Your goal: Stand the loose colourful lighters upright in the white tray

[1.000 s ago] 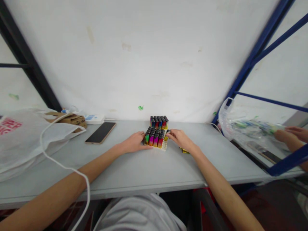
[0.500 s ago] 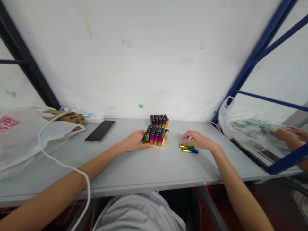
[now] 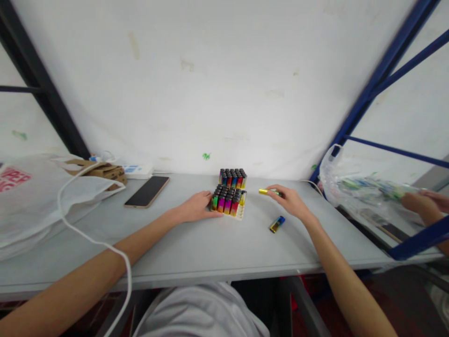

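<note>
A white tray holds rows of upright lighters in metallic rainbow colours with black tops. Part of its right side has no lighters, and its slots show there. My left hand grips the tray at its left side, thumb along the front corner. To the right, my right hand is closed on a yellow-green lighter, held above the table and pointing left. Below that hand, a blue-and-gold lighter lies slanted on the tabletop.
Behind the tray stands a second block of lighters. A phone, a white plastic bag and a cardboard box are at left, with a white cable crossing. Beyond the blue frame, another person's hands handle plastic packaging.
My right hand has picked up one of the two loose lighters and raised it. The other lighter has turned to a slant. My left hand stays at the tray.
</note>
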`<state>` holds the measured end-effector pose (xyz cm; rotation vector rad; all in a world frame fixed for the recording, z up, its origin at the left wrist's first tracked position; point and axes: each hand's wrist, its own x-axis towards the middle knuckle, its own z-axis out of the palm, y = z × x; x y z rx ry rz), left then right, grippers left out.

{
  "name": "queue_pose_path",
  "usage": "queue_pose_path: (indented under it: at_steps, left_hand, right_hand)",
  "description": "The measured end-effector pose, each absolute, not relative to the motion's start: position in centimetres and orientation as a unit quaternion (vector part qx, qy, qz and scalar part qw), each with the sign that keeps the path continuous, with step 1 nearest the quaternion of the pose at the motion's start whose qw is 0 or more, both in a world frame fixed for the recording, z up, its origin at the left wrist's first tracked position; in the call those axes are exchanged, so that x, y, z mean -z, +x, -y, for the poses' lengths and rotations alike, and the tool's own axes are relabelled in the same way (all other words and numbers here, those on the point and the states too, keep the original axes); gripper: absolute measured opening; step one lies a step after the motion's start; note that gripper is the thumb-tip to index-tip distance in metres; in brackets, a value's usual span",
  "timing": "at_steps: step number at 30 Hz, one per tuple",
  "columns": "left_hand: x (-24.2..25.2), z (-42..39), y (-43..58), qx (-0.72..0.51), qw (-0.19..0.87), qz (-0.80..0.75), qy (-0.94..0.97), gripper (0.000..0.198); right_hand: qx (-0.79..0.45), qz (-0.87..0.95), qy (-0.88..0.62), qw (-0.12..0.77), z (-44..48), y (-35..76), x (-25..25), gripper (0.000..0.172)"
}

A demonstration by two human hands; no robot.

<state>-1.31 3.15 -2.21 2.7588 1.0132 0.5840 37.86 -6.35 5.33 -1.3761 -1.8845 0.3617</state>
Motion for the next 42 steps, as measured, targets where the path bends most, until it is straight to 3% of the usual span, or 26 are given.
queue_pose_path:
  at_steps: [6,14,19,27,35,42]
  left_hand:
    - [2.0,-2.9,-1.3,-0.193,0.07,-0.341,0.917,0.068]
    - [1.9,-2.8,-1.2,-0.193,0.073,-0.339,0.918,0.068]
    - [2.1,-2.9,-1.2,-0.188,0.07,-0.337,0.92,0.069]
    - [2.4,-3.3,-1.4,-0.188,0.066,-0.336,0.921,0.069]
    - [2.0,-3.0,-1.3,-0.196,0.072,-0.329,0.921,0.07]
    - [1.7,-2.7,-1.3,-0.192,0.073,-0.329,0.922,0.069]
  right_hand:
    - [-0.272,0.65,-0.479,0.524,4.6,33.1,-7.2,0.061]
    - [-0.431,0.602,-0.427,0.519,4.3,28.4,-5.3,0.066]
    - [-0.368,0.604,-0.482,0.517,3.9,28.5,-3.6,0.07]
    - [-0.19,0.656,-0.545,0.486,3.4,28.7,-2.6,0.052]
    - [-0.173,0.685,-0.542,0.456,3.6,28.4,-2.9,0.054]
    - [-0.144,0.686,-0.553,0.451,3.5,28.8,-2.8,0.043]
